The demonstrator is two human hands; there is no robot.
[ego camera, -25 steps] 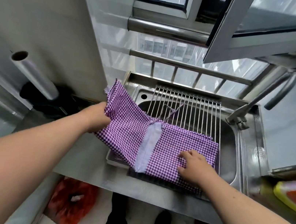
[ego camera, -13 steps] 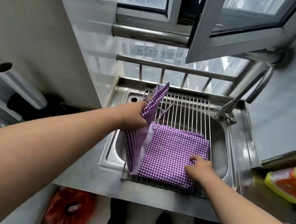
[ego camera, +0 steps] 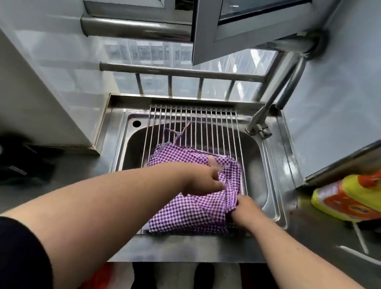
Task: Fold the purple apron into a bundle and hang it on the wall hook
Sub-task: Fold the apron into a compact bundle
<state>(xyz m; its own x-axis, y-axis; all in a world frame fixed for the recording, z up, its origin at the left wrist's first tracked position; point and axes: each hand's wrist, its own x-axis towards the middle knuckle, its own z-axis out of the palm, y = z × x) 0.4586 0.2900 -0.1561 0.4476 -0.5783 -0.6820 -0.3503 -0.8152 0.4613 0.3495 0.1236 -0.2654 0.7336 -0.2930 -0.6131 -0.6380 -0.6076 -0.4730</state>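
The purple checked apron (ego camera: 189, 208) lies folded into a thick pad on the wire rack (ego camera: 202, 124) over the steel sink (ego camera: 261, 174). Its thin strings (ego camera: 179, 132) trail back across the rack bars. My left hand (ego camera: 201, 180) reaches across the top of the pad and holds the folded-over layer near the apron's right edge; its fingers are blurred. My right hand (ego camera: 246, 211) grips bunched fabric at the right edge, just beside the left hand. No wall hook shows in this view.
A faucet (ego camera: 259, 122) rises at the sink's back right corner. An open window sash (ego camera: 240, 15) hangs out overhead. A yellow and orange bottle (ego camera: 369, 198) lies on the right counter. Dark objects (ego camera: 8, 166) sit on the left counter.
My left hand swung the apron's left half up and over to the right, laying it onto the other half. My right hand shifted from pressing the cloth to gripping its right edge.
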